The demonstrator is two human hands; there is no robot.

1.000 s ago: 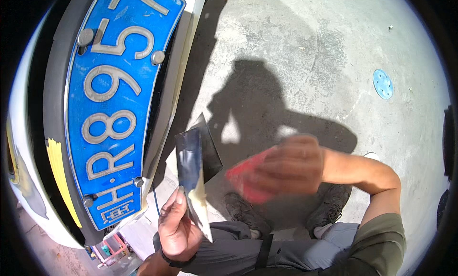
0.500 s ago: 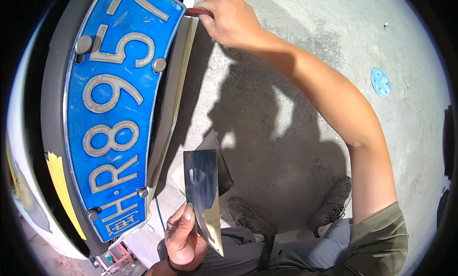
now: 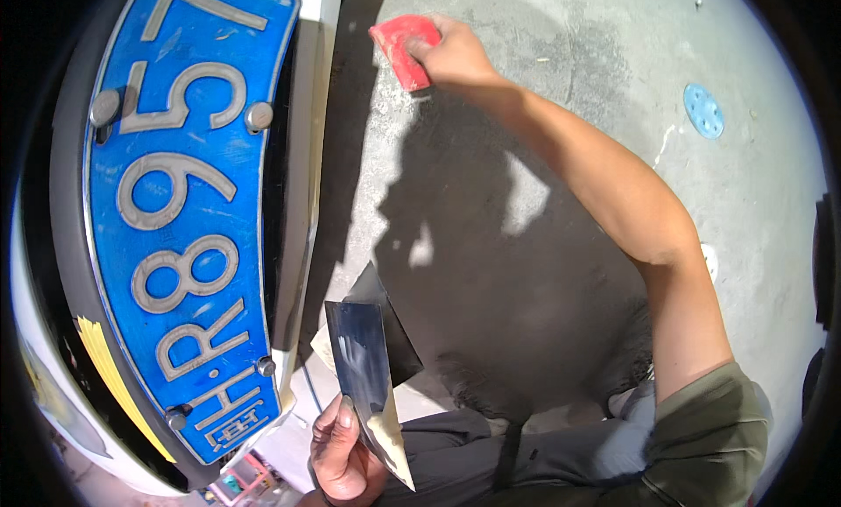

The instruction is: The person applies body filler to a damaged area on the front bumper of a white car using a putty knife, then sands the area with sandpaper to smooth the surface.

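Observation:
My left hand [image 3: 340,454] grips a flat metal putty blade [image 3: 359,345] between thumb and fingers, near the bottom of the view. Cream putty [image 3: 385,432] coats one edge of that blade. At the top, my right hand [image 3: 462,58] pinches a red plastic spreader [image 3: 407,67], its broad face turned up, over the concrete floor and apart from the car. To the left is the car's front bumper [image 3: 298,244], with a blue licence plate [image 3: 114,191] fixed on by several round bolts.
Yellow masking tape [image 3: 118,380] runs along the bumper at lower left. Behind the blade lies a dark sheet [image 3: 399,332]. A blue perforated sanding disc [image 3: 703,111] rests on the concrete floor [image 3: 561,34] at right. My legs [image 3: 561,450] are at the lower edge.
My right hand has drawn the red spreader away from the bumper edge, rightward and slightly down, and turned it so its face shows. The car appears shifted left; the left hand keeps its hold.

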